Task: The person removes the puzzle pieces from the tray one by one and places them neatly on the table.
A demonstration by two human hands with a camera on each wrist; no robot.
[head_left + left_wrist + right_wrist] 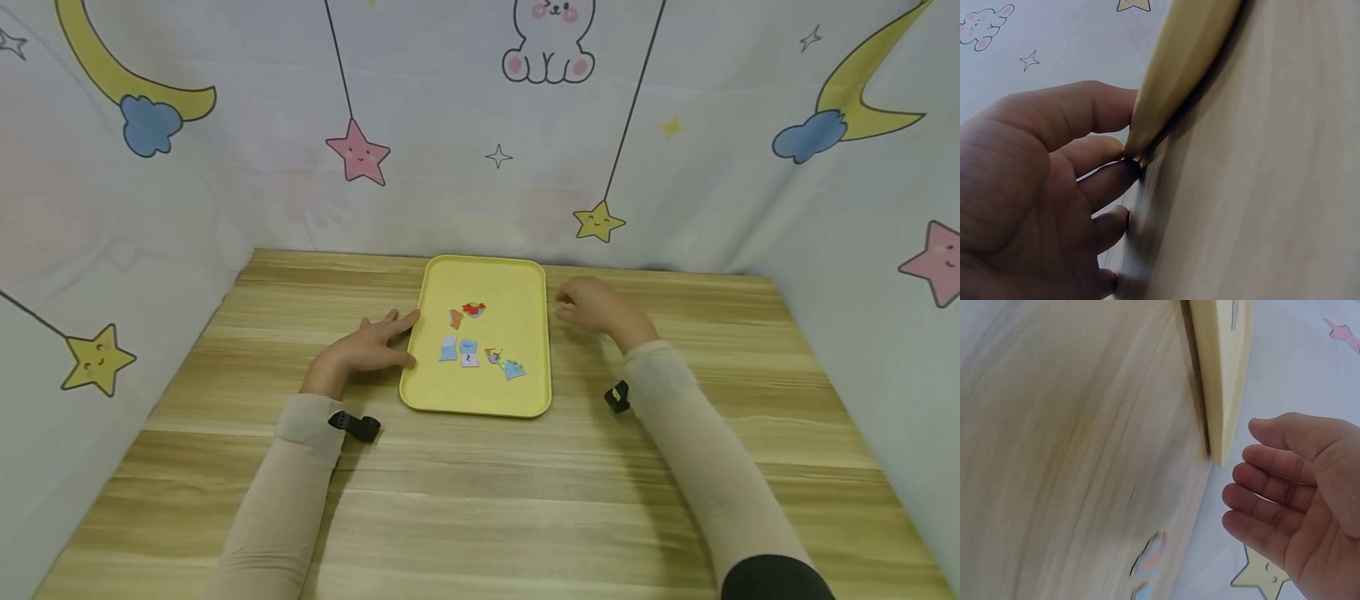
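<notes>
A yellow tray lies on the table with several small printed cutout pieces on it. Among them are a red piece, an orange piece, two pale blue pieces side by side, and a blue piece touching a multicoloured one. My left hand touches the tray's left rim with thumb and forefinger spread. Just off the right rim hovers my right hand, fingers loosely bent and holding nothing. In the right wrist view, a pink-and-blue piece lies on the table.
Wood-grain table surrounds the tray. A printed cloth with stars and moons hangs behind it and at both sides. Black straps with small devices sit at both wrists.
</notes>
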